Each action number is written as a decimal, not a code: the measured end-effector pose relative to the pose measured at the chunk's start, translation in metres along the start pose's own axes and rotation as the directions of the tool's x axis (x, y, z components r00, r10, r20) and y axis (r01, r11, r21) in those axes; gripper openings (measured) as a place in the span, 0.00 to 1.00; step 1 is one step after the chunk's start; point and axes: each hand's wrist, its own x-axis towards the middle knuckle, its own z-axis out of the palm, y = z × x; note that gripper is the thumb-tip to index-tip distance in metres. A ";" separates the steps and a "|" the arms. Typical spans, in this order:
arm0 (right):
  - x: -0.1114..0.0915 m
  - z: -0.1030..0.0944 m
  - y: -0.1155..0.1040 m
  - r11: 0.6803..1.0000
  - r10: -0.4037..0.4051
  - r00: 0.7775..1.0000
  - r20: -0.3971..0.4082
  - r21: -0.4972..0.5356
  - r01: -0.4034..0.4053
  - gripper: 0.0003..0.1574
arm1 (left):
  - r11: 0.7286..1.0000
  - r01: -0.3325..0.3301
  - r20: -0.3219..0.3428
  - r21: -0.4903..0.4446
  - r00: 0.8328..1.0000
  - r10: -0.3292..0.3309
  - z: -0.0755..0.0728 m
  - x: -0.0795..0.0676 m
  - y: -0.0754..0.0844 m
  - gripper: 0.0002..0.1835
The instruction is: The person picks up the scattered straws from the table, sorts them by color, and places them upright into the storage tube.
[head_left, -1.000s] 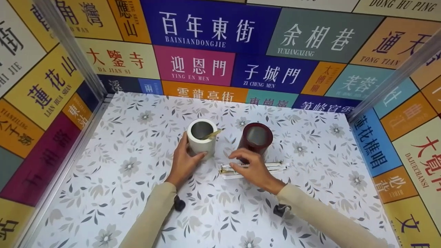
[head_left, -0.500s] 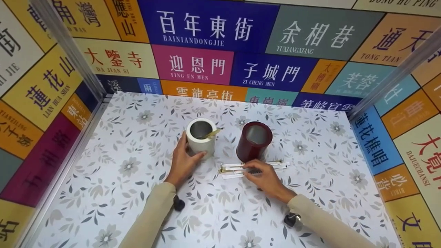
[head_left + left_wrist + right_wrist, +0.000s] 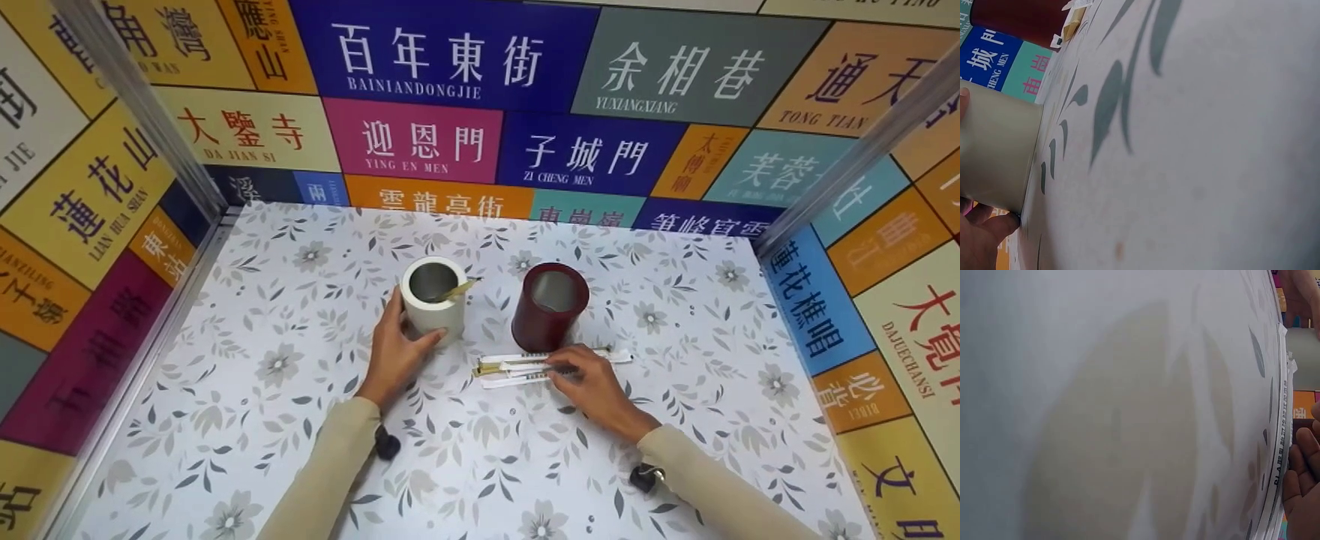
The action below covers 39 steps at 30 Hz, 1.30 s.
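Note:
My left hand (image 3: 397, 349) holds a white cup (image 3: 433, 304) round its left side, thumb in front. From the cup's rim sticks a slim yellowish stick-like thing (image 3: 459, 289), its lower end hidden inside. In the left wrist view, the cup (image 3: 996, 146) stands on the table with fingers against it. My right hand (image 3: 596, 390) reaches down over several slim paper-wrapped straws (image 3: 517, 367), thumb and index finger close together. The right wrist view shows its fingers (image 3: 1300, 467) bent beside a printed straw wrapper (image 3: 1280, 439); whether they pinch one is unclear.
A dark red cup (image 3: 547, 311) stands upright just behind the straws, to the right of the white cup. The table (image 3: 300, 450) has a flowered white cover. Printed panels (image 3: 427, 139) wall in the back and both sides.
My right hand has come down from in front of the red cup onto the straws, then slid a little right along them. The left hand stays on the white cup.

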 end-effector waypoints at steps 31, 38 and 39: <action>0.011 -0.010 -0.002 0.895 0.031 0.981 0.192 -0.442 0.058 0.08 | 0.999 0.033 0.010 -0.009 0.999 -0.033 0.000 -0.001 0.004 0.59; 0.022 -0.017 -0.016 0.867 0.061 0.943 0.328 -0.486 0.113 0.08 | 0.999 0.044 0.007 -0.017 0.999 -0.044 0.000 -0.001 0.003 0.60; 0.024 -0.018 -0.016 0.857 0.061 0.935 0.350 -0.499 0.131 0.07 | 0.999 0.046 0.009 -0.018 0.999 -0.046 0.000 -0.001 0.003 0.60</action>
